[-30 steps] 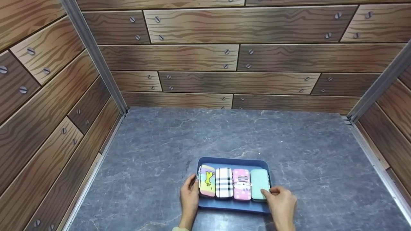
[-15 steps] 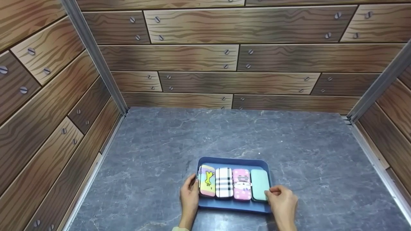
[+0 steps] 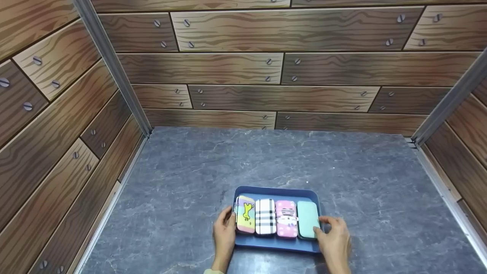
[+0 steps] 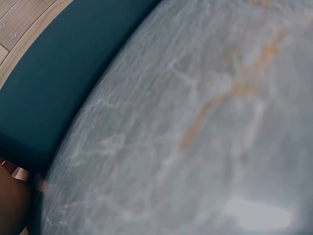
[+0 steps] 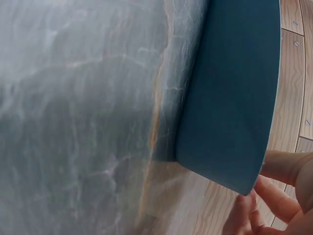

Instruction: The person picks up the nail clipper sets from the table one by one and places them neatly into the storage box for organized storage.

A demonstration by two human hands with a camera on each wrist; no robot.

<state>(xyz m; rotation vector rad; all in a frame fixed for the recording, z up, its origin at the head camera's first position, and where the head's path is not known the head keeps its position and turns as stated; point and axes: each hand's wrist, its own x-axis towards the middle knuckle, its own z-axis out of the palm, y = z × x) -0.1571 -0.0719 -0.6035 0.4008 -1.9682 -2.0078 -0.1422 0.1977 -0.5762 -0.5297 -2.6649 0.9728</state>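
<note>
A blue tray (image 3: 277, 244) rests on the grey floor, holding several small rounded rectangular cases side by side. From left to right these are a pastel case with a yellow animal (image 3: 246, 215), a plaid case (image 3: 265, 217), a pink cartoon case (image 3: 286, 219) and a mint-green case (image 3: 307, 219). My left hand (image 3: 224, 233) grips the tray's left side, thumb over the rim. At the opposite side, my right hand (image 3: 335, 238) pinches the rim beside the mint-green case. In the right wrist view, its fingers touch the tray wall (image 5: 230, 98) near the corner.
Grey marbled floor (image 3: 213, 160) surrounds the tray. Wood-patterned walls enclose it at the back (image 3: 236, 68), left (image 3: 57, 125) and right (image 3: 464, 163). Metal strips (image 3: 110, 64) run along the corners.
My right hand's thumb has left the top of the mint-green case, and its index finger has opened out along the tray's right rim. The left hand, tray and cases stay put.
</note>
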